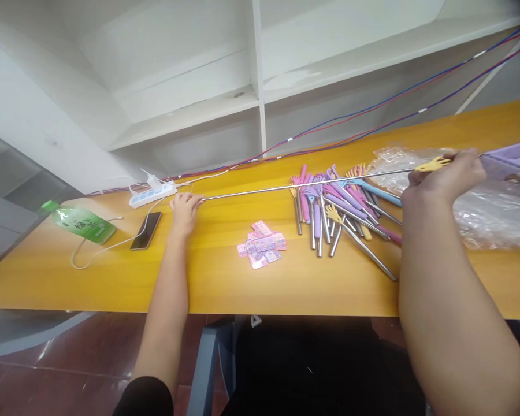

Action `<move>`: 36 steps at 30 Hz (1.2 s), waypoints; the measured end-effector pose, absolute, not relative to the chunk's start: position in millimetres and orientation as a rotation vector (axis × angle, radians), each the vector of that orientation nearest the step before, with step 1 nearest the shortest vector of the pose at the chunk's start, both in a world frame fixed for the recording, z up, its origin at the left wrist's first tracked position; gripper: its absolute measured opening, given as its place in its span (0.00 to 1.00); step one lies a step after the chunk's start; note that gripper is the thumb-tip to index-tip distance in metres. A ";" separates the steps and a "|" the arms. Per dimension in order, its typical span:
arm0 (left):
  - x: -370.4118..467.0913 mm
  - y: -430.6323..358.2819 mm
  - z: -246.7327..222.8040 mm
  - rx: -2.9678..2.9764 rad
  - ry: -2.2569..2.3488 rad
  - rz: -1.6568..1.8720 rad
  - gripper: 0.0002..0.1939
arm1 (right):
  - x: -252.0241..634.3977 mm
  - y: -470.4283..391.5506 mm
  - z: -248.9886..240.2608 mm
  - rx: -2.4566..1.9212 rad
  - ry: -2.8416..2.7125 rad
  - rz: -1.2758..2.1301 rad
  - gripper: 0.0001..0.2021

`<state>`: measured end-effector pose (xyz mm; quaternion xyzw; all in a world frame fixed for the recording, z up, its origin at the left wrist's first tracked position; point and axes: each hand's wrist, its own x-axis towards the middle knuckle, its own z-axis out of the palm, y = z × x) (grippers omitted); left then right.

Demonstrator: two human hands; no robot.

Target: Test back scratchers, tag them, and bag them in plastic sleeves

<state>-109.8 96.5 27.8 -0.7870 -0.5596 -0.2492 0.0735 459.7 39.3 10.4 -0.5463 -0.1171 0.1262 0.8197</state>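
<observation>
A thin silver telescopic rod [260,190] is stretched out long across the table. My left hand [185,209] is closed on its left end. At the right, my right hand [448,176] is closed around the other end, beside a small yellow hand-shaped head [433,164]. Under the rod lies a pile of back scratchers [320,202] with pink, purple, blue and yellow parts and silver tubes. Small pink and purple printed cards [262,245] are heaped between my arms.
A green bottle [83,224] lies at the left, near a phone [146,231] and a white power strip [152,195] with cables. Clear plastic bags [494,222] and a purple box [513,159] are at the right. Shelves [186,118] stand behind the table.
</observation>
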 end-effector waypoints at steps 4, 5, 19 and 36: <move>-111.7 91.0 31.0 -2.339 -1.696 -0.816 0.14 | 433.5 33.6 25.8 -1.118 -0.168 0.336 0.15; -109.8 88.6 31.4 -2.271 -1.706 -0.879 0.14 | 428.9 33.3 27.1 -1.116 -0.191 0.366 0.15; -104.9 114.2 17.1 -1.348 -2.105 -2.949 0.13 | 410.4 39.0 23.1 -1.059 -0.201 0.465 0.14; 0.5 67.7 -4.9 -1.953 -1.751 -3.338 0.30 | 285.4 32.8 13.4 -1.010 -1.112 0.892 0.16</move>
